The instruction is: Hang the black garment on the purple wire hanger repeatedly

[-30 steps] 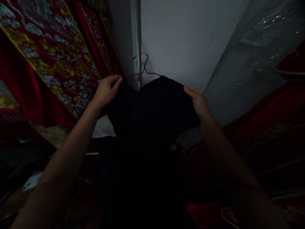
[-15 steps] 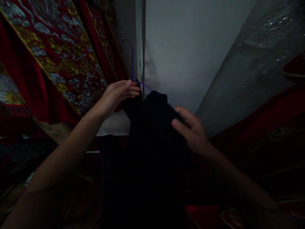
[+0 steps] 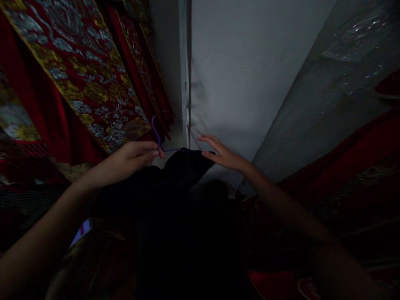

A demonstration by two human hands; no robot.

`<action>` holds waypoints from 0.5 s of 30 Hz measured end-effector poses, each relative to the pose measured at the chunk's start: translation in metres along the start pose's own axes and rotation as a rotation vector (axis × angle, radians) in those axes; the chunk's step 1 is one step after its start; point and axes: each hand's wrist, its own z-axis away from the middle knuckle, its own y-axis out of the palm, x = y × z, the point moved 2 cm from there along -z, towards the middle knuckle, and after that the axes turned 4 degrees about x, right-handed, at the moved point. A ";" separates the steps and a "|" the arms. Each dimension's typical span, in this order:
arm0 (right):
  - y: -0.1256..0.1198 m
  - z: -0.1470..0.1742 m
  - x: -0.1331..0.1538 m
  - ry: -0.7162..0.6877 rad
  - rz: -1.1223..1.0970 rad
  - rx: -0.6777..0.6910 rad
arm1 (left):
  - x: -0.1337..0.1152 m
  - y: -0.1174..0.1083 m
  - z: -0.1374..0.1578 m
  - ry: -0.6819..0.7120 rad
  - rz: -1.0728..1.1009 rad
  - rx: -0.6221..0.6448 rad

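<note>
A purple wire hanger (image 3: 156, 132) is pinched at its neck between the thumb and fingers of my left hand (image 3: 133, 160). Its hook points up and one arm runs right into a black garment (image 3: 187, 166). The garment hangs from the hanger; its lower part merges with the dark below, so its kind is hard to tell. At the garment's right shoulder, my right hand (image 3: 223, 154) has its fingers apart. Its thumb is close to the cloth, and I cannot tell whether it touches.
Red cloth embroidered in gold and silver (image 3: 93, 79) hangs at the left. A white wall (image 3: 250, 71) with a vertical edge strip stands ahead. Clear plastic sheeting (image 3: 353, 54) and red fabric (image 3: 337, 154) are on the right. A small lit screen-like object (image 3: 81, 231) shows at lower left.
The hanger and garment have come down and to the left. My left hand, outstretched before, now pinches the hanger's neck. My right hand has moved left and its fingers have opened off the cloth.
</note>
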 end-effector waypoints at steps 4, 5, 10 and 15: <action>-0.009 -0.003 -0.018 0.270 -0.290 0.187 | 0.014 -0.011 -0.027 0.178 -0.176 -0.241; -0.016 -0.005 -0.018 0.297 -0.354 0.115 | 0.018 -0.014 -0.036 0.209 -0.223 -0.321; -0.066 -0.045 -0.022 0.262 -0.511 -0.325 | 0.021 -0.022 -0.056 0.411 -0.541 -0.813; -0.103 -0.075 -0.030 0.169 -0.465 -0.548 | 0.009 0.007 -0.054 0.521 -0.649 -0.715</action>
